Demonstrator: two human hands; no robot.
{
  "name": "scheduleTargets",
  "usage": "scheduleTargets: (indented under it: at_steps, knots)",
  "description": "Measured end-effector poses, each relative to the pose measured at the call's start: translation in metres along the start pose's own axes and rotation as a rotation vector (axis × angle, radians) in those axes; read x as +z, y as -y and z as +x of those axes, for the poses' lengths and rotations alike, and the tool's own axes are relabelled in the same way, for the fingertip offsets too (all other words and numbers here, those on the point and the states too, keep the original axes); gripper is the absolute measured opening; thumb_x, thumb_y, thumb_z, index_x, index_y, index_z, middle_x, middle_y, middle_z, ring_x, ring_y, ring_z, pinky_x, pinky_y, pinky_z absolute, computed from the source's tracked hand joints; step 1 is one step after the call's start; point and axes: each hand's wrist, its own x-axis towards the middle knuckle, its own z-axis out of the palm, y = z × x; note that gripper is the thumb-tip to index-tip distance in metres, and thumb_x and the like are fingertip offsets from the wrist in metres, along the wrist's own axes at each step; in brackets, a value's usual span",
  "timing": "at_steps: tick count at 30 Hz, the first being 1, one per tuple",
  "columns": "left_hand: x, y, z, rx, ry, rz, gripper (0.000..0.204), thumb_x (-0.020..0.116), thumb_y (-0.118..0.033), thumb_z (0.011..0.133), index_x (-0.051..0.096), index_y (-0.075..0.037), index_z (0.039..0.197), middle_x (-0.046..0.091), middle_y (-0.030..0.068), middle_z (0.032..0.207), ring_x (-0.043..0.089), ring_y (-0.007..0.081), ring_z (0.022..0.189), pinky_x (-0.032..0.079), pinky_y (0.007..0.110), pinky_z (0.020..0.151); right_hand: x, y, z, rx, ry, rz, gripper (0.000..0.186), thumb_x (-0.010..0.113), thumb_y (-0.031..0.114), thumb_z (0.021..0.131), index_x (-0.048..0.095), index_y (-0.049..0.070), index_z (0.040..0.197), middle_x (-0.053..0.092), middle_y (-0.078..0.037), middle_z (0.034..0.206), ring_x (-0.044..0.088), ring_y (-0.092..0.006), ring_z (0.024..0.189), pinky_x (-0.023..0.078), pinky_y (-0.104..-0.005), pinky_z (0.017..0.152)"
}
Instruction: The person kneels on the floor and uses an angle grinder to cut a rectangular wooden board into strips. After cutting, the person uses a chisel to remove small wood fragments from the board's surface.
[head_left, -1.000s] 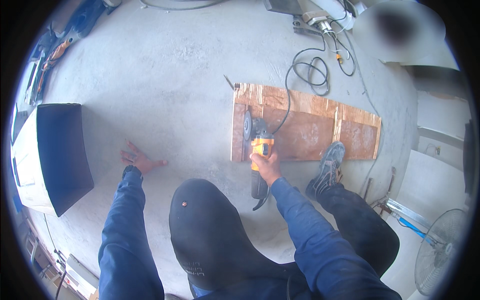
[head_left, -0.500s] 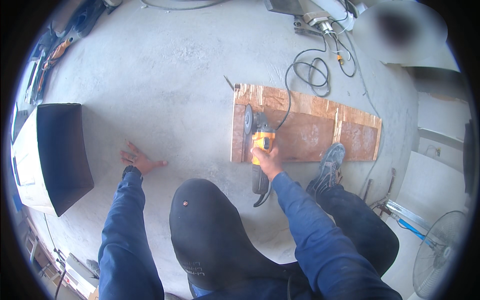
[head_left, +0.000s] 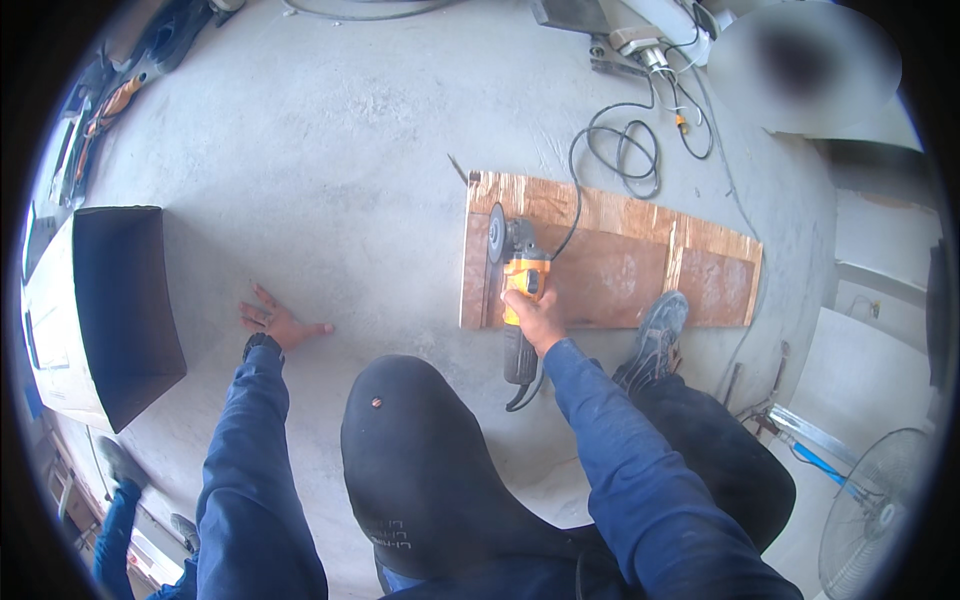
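Observation:
My right hand point(head_left: 540, 322) is wrapped round the yellow and black body of an angle grinder point(head_left: 524, 278). Its disc point(head_left: 497, 234) stands on edge near the left end of a brown wooden board point(head_left: 610, 275) with rough, pale edges; whether it touches the wood I cannot tell. The board lies on the grey floor, and my right shoe point(head_left: 660, 325) rests on its near edge. To the left, my left hand point(head_left: 280, 325) has its fingers spread toward the floor, holding nothing. A black cable point(head_left: 575, 205) runs from beside the grinder across the board.
At the left an open box point(head_left: 130, 310) lies with its dark inside facing me. Loops of cable point(head_left: 630, 160) lie beyond the board. A standing fan point(head_left: 880, 515) is at the lower right. Another person's leg and shoe point(head_left: 122, 470) show at the lower left.
Another person's leg and shoe have come into view at the lower left. My hands, the grinder and the board have hardly shifted.

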Motion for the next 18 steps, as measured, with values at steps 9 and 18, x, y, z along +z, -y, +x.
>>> scheduleTargets:
  at_steps: [9, 18]
  knots:
    - [0.0, 0.0, 0.001, 0.0, 0.028, -0.007, 0.181, 0.093, -0.075, 0.054, -0.038, -0.002, 0.156, -0.029, 0.0485, 0.158, -0.023, 0.0652, 0.15, 0.001, 0.071, 0.123, -0.002, 0.009, 0.005, 0.029, 0.009, 0.003, 0.057, 0.08, 0.027, 0.082, 0.059, 0.001, 0.128, 0.07, -0.011, 0.111, 0.07, -0.0216, 0.099, 0.057, -0.0366, 0.086]
    - [0.005, 0.005, 0.004, 0.002, 0.011, -0.048, 0.183, 0.095, -0.074, 0.051, -0.038, -0.004, 0.156, -0.031, 0.0485, 0.157, -0.024, 0.0648, 0.15, 0.0, 0.071, 0.123, 0.005, 0.016, 0.026, 0.06, -0.028, 0.027, 0.058, 0.081, 0.026, 0.081, 0.06, 0.002, 0.13, 0.07, -0.01, 0.112, 0.071, -0.0209, 0.099, 0.057, -0.036, 0.085]
